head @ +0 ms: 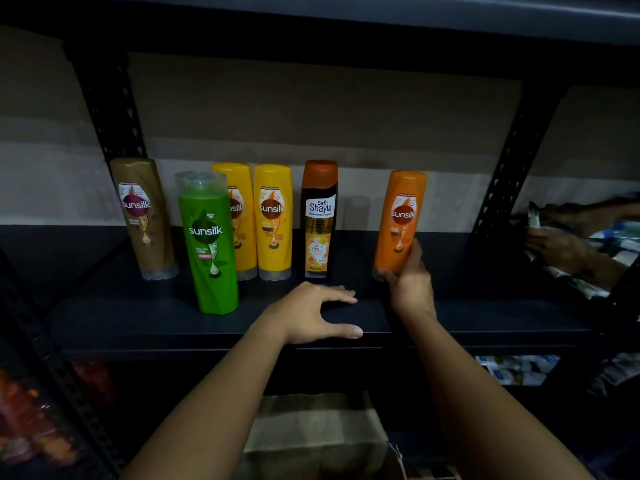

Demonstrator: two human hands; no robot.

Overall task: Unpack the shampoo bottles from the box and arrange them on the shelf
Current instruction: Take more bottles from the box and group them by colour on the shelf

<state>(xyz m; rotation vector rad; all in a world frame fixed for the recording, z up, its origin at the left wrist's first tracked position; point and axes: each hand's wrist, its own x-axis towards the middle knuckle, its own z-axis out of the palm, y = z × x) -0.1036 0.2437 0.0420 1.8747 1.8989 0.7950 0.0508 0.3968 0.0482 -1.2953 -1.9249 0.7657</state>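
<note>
Six bottles stand on the shelf (138, 306). Far left is the Sunsilk bottle (145, 216); right of it, nearer, another (211, 251) stands before a pair (272, 220). Then comes the Shayla bottle (319, 220), and far right, apart, the last bottle (401, 220). A box (311, 434) sits below.

I see a second person's hand (554, 247) among blurred packets (516, 370) at right, and reddish packages (31, 424) lower left.

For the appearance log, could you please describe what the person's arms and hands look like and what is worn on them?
Both forearms are bare up to the bottom frame edge, with no sleeves in view. The left hand and right hand wear no gloves, and no rings, watch or bracelets are visible. The lighting is dim, so finer details cannot be made out.
</note>
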